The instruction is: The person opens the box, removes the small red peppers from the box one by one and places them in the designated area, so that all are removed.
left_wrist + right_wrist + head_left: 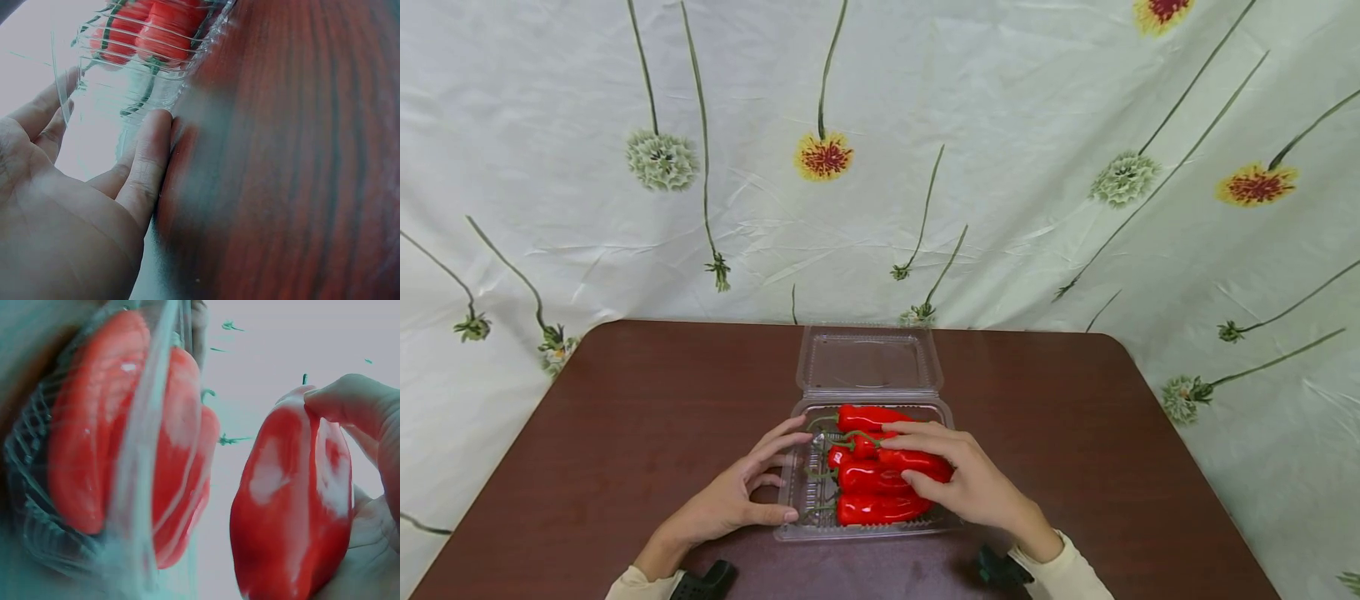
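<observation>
A clear plastic clamshell container lies on the table with its lid folded back. Several red peppers with green stems sit side by side in its base, stems toward the left. My right hand grips one more red pepper above the container's right part, thumb on one side and fingers on the other. In the right wrist view this pepper is apart from the others. My left hand rests along the container's left end, fingers spread and fairly straight, the thumb against its side.
The transparent lid reaches the table's far edge. Around the container is the dark brown tabletop. A white cloth with printed flowers hangs behind it. Dark straps circle both wrists.
</observation>
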### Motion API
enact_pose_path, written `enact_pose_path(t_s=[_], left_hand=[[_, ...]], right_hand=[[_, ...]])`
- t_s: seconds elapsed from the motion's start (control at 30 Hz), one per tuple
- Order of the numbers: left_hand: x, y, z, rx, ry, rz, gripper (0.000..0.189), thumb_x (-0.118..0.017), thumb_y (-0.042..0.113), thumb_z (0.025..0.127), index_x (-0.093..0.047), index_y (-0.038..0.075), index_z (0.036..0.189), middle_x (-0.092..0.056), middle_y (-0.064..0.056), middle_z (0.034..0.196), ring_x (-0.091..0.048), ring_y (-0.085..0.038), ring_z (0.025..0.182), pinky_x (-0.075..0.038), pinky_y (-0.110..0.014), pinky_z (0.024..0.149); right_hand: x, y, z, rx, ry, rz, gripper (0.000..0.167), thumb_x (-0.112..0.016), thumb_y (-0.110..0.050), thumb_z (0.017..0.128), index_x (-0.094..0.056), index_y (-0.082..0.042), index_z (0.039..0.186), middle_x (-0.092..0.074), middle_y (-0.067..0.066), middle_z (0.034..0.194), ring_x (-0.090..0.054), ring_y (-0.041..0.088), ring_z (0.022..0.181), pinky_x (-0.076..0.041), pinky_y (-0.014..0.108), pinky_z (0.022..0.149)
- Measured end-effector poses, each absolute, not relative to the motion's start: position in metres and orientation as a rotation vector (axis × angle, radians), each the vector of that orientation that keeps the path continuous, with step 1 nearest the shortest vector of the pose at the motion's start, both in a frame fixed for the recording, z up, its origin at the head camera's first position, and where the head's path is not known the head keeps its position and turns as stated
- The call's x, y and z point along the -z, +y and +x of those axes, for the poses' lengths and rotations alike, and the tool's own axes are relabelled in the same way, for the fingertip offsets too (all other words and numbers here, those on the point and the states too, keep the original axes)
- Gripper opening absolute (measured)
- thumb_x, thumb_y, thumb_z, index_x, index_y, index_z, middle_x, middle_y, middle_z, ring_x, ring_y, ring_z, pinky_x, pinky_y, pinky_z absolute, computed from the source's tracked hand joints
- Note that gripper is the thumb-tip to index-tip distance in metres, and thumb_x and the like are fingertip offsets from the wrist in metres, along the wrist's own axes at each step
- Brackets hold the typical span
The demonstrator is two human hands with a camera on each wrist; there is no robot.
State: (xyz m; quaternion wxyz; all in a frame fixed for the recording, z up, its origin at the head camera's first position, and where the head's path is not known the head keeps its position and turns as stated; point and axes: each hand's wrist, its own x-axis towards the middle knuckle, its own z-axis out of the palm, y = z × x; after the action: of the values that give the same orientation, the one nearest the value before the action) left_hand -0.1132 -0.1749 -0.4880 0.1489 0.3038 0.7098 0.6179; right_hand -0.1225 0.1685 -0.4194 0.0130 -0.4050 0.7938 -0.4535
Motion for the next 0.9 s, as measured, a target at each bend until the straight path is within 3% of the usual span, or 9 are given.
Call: enact_pose_path(t_s=[0.2, 0.4, 0.6, 0.7, 0.9], left_hand=[[0.488, -0.175, -0.114, -1.783, 2.046, 0.9, 0.081, -0.075, 0.0, 0.087, -0.032, 0.006, 0.155, -0.007, -0.014, 0.167, -0.051, -0.018, 0.128, -0.049, -0.031, 0.092], [0.488, -0.174, -0.114, -1.78, 2.051, 0.888, 0.081, -0.075, 0.0, 0.087, -0.031, 0.004, 0.155, -0.007, -0.013, 0.167, -0.051, -0.02, 0.128, -0.049, -0.031, 0.092], [0.489, -0.175, -0.114, -1.773, 2.053, 0.886, 0.081, -0.075, 0.0, 0.087, -0.031, 0.004, 0.155, -0.007, -0.013, 0.167, -0.05, -0.019, 0.128, -0.049, -0.031, 0.092], [0.489, -0.175, -0.114, -1.773, 2.05, 0.885, 0.081, -0.075, 0.0, 0.087, -0.031, 0.004, 0.155, -0.007, -0.013, 0.167, -0.05, -0.018, 0.128, -0.049, -0.031, 0.092], [0.49, -0.175, -0.114, -1.783, 2.052, 0.897, 0.081, -0.075, 0.0, 0.087, -0.031, 0.004, 0.155, -0.007, -0.014, 0.167, -0.05, -0.019, 0.128, -0.049, -0.031, 0.092]], right_hand=[[0.418, 0.176, -0.129, 1.459, 2.503, -1.235, 0.054, -0.071, 0.004, 0.088, -0.062, -0.015, 0.137, -0.061, 0.007, 0.14, -0.054, 0.024, 0.132, -0.054, 0.034, 0.095], [0.416, 0.182, -0.133, 1.496, 2.505, -1.203, 0.054, -0.069, 0.006, 0.089, -0.06, -0.014, 0.138, -0.059, 0.01, 0.141, -0.057, 0.023, 0.129, -0.056, 0.033, 0.092], [0.414, 0.187, -0.137, 1.504, 2.598, -1.148, 0.042, -0.066, 0.007, 0.091, -0.066, -0.009, 0.129, -0.053, 0.009, 0.147, -0.054, 0.025, 0.131, -0.054, 0.031, 0.094], [0.412, 0.19, -0.138, 1.53, 2.62, -1.096, 0.041, -0.064, 0.007, 0.092, -0.068, -0.012, 0.127, -0.05, 0.008, 0.15, -0.051, 0.026, 0.133, -0.057, 0.029, 0.087], [0.41, 0.199, -0.144, 1.57, 2.647, -1.026, 0.044, -0.065, 0.004, 0.093, -0.064, -0.015, 0.132, -0.046, 0.01, 0.153, -0.051, 0.023, 0.133, -0.056, 0.028, 0.089]])
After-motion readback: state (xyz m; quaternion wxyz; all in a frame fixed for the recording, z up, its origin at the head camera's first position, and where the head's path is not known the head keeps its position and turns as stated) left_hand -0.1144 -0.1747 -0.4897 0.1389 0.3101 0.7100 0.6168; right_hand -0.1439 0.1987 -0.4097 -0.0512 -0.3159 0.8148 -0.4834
